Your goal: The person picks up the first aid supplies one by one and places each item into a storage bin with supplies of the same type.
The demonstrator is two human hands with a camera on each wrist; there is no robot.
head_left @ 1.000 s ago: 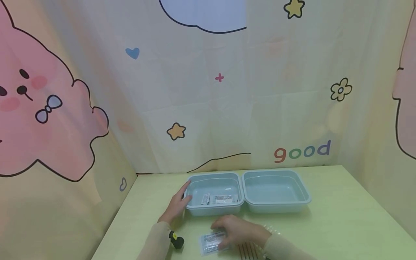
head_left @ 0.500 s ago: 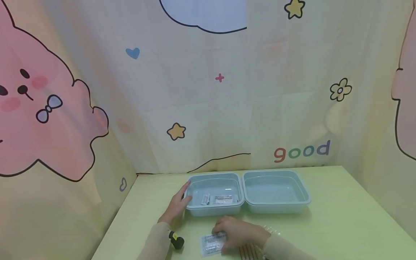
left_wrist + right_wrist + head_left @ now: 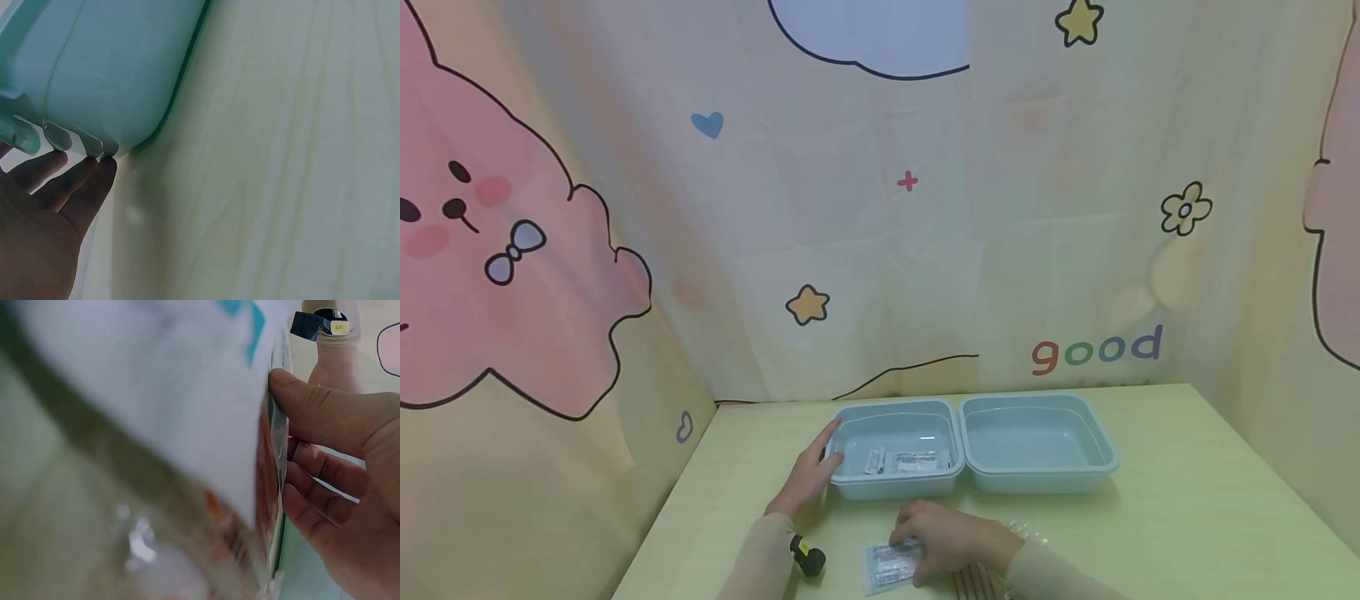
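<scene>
Head view: right hand (image 3: pixel 951 537) pinches a clear packet (image 3: pixel 886 568) by its three-o'clock side, six o'clock of the left pale-blue basin (image 3: pixel 895 490); left hand (image 3: pixel 807 477), fingers extended, touches that basin's nine-o'clock side, seemingly for steadiness.

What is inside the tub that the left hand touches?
The tub holds a narrow packet and a wider packet. A dark bit at right is too small to identify. The near wall hides the space just behind it.
</scene>
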